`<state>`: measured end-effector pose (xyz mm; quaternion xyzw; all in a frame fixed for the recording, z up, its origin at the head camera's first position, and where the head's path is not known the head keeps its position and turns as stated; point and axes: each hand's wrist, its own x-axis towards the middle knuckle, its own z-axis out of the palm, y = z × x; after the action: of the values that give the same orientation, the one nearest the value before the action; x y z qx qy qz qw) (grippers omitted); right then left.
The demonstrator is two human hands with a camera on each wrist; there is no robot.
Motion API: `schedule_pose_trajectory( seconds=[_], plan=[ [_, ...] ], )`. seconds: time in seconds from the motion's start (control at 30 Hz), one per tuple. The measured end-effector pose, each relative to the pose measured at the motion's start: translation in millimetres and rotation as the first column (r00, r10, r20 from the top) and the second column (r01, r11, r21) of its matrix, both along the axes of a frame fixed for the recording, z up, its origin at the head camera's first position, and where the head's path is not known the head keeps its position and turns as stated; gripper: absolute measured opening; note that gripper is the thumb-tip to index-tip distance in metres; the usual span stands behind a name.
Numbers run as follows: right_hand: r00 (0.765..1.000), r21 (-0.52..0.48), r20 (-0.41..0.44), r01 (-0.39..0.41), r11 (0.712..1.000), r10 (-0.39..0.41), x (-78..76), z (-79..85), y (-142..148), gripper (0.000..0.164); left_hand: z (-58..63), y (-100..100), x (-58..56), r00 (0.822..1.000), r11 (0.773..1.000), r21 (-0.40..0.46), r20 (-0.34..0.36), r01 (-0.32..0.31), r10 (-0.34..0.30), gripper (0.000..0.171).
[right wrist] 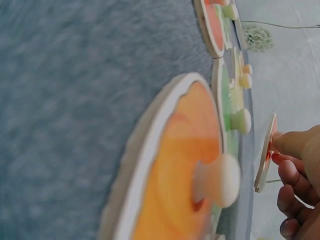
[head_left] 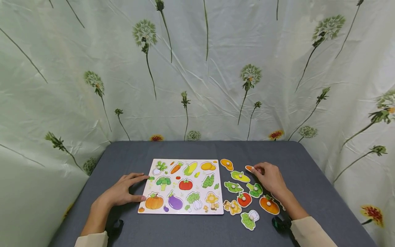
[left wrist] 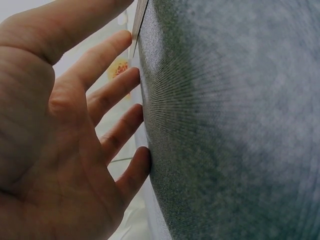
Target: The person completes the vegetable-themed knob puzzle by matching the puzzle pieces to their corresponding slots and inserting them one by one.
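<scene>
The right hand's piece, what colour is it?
The piece shows orange with a pale edge, best in head view.

Here's the puzzle board (head_left: 172,212) on the table (head_left: 185,151), left hand (head_left: 121,189) touching its nine o'clock edge, cloth (head_left: 197,85) hanging behind at twelve. Now over at four, the tomato piece (head_left: 244,199)! Around that: corn piece (head_left: 240,176) at twelve, broccoli piece (head_left: 254,190) at one, pumpkin piece (head_left: 269,204) at three, leafy piece (head_left: 249,220) near six, mushroom piece (head_left: 232,207) at eight, pod piece (head_left: 233,187) past ten, potato piece (head_left: 227,164) at eleven. Right hand (head_left: 270,176), around one, grips the held piece (head_left: 249,168).

Table (head_left: 185,230) (grey) bears board (head_left: 198,188), pieces (head_left: 244,199).
</scene>
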<state>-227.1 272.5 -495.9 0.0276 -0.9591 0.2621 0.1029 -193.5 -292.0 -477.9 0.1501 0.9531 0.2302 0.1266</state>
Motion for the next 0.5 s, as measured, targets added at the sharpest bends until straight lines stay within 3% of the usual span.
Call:
schedule_pose_trajectory(
  seconds=[0.5],
  plan=[
    [0.998,-0.041,-0.022,-0.057,0.997,0.056,-10.7,12.4,-19.1,0.021,-2.2,-1.6,-0.2,1.000,1.000,0.006,-0.005,0.004,-0.004,0.084]
  ],
)
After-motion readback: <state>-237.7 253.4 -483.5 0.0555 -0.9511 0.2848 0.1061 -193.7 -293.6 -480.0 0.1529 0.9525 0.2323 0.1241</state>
